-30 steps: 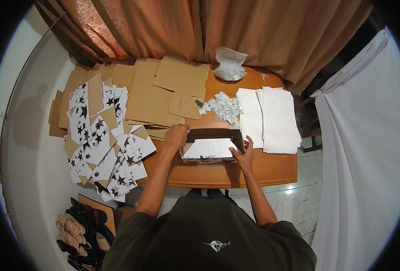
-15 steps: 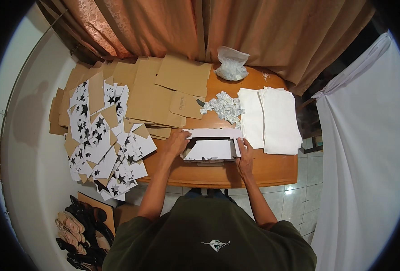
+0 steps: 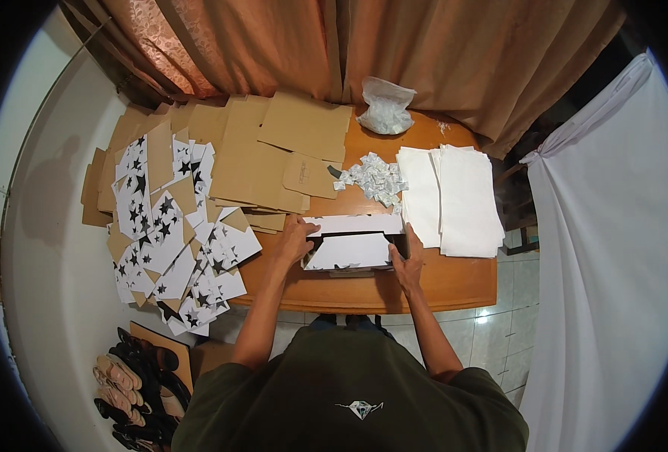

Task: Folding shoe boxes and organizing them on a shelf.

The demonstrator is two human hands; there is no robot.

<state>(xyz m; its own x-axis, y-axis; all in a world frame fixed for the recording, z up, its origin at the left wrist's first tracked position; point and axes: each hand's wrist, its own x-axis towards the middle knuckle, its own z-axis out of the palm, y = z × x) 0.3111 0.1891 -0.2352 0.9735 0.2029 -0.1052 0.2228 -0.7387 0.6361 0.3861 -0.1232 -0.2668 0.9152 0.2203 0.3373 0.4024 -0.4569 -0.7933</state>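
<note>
Both hands [image 3: 295, 239] [image 3: 407, 262] grasp opposite ends of a white box [image 3: 349, 251] on the table [image 3: 454, 282]

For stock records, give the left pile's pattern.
Left pile: black stars on white, plain brown elsewhere; head view.

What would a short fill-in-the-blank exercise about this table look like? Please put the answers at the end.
1. The box is ____ the left hand and the right hand.
2. The white panels are printed with black ____.
3. The white sheets lie to the ____ of the small packets.
4. The plastic bag lies ____ from the person than the small packets.

Missing words: between; stars; right; farther.
</note>
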